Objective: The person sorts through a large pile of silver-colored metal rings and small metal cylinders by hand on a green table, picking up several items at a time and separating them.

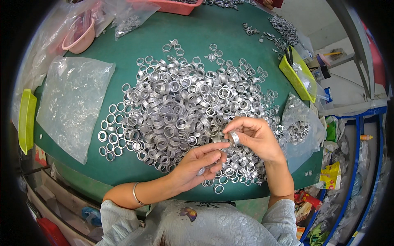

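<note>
A large heap of silver metal rings (172,110) spreads over the green table (123,49). Just above its near edge, my right hand (258,139) pinches one metal ring (234,138) between thumb and fingers. My left hand (197,164) is close beside it, its index finger reaching toward that ring; whether they touch I cannot tell. The other left fingers curl in around a small silver piece (201,171), which looks like another ring and is partly hidden by the hand. Loose rings (218,188) lie beneath and near both hands.
A flat clear plastic bag (76,102) lies left, by a yellow-green basket (27,123). A pink basin (80,39) stands far left. On the right are a bag of rings (298,131) and a lime basket (298,74). Another person's hand (268,3) shows at the far edge.
</note>
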The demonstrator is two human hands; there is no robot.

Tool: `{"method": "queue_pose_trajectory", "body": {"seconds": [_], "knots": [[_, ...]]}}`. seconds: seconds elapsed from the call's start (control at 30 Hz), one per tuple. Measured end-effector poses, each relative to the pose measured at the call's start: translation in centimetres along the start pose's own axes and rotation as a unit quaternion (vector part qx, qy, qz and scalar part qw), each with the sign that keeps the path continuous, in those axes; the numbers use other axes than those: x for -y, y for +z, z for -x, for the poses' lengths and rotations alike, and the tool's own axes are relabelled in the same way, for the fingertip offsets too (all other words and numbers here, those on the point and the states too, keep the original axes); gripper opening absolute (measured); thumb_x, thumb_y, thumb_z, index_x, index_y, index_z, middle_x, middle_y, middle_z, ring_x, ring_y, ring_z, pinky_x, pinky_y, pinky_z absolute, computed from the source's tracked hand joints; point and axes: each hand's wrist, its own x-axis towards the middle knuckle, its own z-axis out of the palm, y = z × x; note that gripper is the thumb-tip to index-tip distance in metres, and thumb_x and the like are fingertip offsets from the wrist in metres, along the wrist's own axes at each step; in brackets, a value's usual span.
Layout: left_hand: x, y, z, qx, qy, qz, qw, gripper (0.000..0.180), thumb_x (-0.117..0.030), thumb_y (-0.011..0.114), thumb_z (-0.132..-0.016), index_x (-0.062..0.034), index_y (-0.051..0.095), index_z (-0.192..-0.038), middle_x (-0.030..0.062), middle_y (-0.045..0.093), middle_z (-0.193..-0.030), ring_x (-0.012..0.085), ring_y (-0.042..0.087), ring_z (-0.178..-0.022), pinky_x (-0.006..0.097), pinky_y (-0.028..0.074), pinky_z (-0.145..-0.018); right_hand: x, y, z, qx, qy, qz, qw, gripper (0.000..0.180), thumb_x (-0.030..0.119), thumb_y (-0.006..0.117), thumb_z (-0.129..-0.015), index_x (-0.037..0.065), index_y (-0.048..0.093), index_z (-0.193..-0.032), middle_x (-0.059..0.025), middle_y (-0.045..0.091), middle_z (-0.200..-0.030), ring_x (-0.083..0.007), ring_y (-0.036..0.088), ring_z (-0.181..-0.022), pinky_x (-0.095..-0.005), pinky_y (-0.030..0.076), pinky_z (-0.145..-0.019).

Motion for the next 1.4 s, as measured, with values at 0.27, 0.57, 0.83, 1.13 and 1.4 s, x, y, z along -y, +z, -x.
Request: {"method": "queue_pose_trajectory", "body": {"seconds": [0.27,0.57,0.83,1.13,1.4], "knots": [[0.3,-0.4,-0.1,0.058,0.006,0.009,0.998,0.044,-0.03,0.051,-0.095,-0.0024,0.047,-0.129,0.007,0.056,-0.105,0.0074,0.047,-0.069,0.017,0.034,-0.049,1.2,0.9,0.7,0.086,-0.18,0.281,0.939,0.018,0.006,0.064,-0.081,0.003,0.067,-0.098,-0.0075,0.064,-0.089,-0.0167,0.054,-0.074,-0.0315,0.045,-0.07],[-1.8,1.6,-0.5,-0.092,0.023,0.099,0.991,0.062,-0.052,0.032,-0.095,-0.0041,0.039,-0.134,0.0092,0.058,-0.113,-0.0006,0.03,-0.048,0.013,0.026,-0.036,-2.0,-3.7,-5.7,-0.161,-0.234,0.498,0.819,0.032,0.009,0.065,-0.079,0.003,0.059,-0.109,-0.0134,0.06,-0.107,-0.0305,0.057,-0.098,-0.0376,0.045,-0.086],[-1.4,1.1,0.5,-0.093,-0.002,0.098,0.991,0.066,-0.055,0.029,-0.094,-0.0053,0.035,-0.138,-0.0038,0.037,-0.076,0.0015,0.028,-0.048,0.015,0.026,-0.038,-0.6,-3.9,-4.0,-0.039,-0.115,0.493,0.862,0.031,0.011,0.071,-0.074,0.0,0.06,-0.1,-0.0134,0.06,-0.103,-0.032,0.057,-0.097,-0.0385,0.045,-0.085],[-1.2,0.7,0.1,-0.021,-0.011,0.069,0.997,0.054,-0.035,0.044,-0.096,-0.0017,0.036,-0.137,-0.0025,0.037,-0.077,0.0041,0.03,-0.053,0.016,0.026,-0.04,-1.9,-2.0,-8.9,-0.116,-0.242,0.446,0.854,0.032,0.014,0.067,-0.079,0.0,0.059,-0.106,-0.0149,0.06,-0.104,-0.0306,0.056,-0.103,-0.0415,0.043,-0.089],[-1.3,0.6,0.4,-0.026,-0.001,0.097,0.995,0.045,-0.016,0.049,-0.093,-0.0049,0.039,-0.136,0.007,0.053,-0.102,0.0114,0.051,-0.083,0.02,0.039,-0.055,1.7,-1.3,-6.4,0.048,-0.111,0.279,0.953,0.028,0.016,0.068,-0.078,0.0,0.065,-0.1,-0.0093,0.064,-0.088,-0.0158,0.056,-0.072,-0.0301,0.047,-0.069]]}}
